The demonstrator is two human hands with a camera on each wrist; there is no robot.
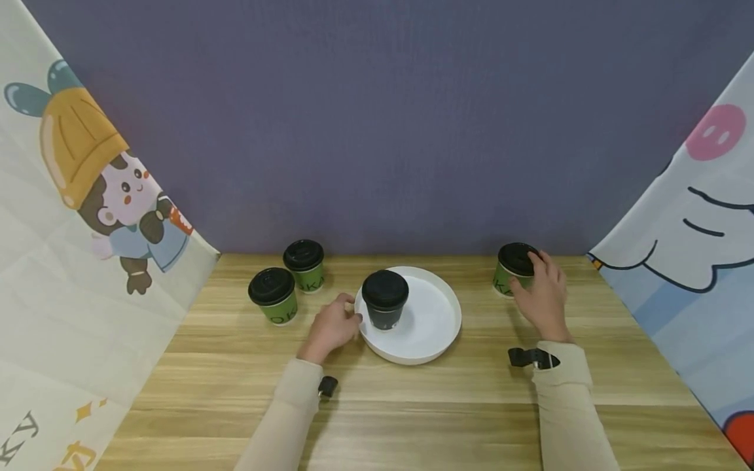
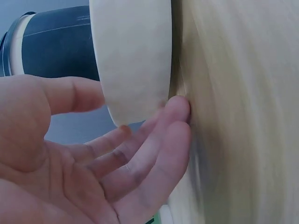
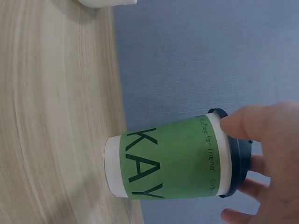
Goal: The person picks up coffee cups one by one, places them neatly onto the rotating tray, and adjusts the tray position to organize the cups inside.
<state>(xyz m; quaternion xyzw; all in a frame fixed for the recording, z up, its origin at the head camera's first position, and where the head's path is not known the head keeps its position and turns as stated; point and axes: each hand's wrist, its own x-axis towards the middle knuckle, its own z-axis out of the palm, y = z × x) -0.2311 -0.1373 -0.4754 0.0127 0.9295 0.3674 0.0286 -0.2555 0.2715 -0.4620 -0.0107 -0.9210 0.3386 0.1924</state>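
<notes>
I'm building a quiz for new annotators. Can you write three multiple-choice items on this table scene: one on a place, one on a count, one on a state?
1. Where does the dark cup stand?
A. On the white plate
B. On the bare table
C. On top of a green cup

2. How many lidded cups are on the table?
A. Two
B. Four
C. Six

3. What is the right hand doing?
A. Lying flat on the table
B. Holding the far-right green cup at its lid
C. Lifting the plate

Answers:
1 A, the head view shows it inside the plate's rim.
2 B, three green and one dark.
3 B, the right wrist view shows the fingers around the lid.
</notes>
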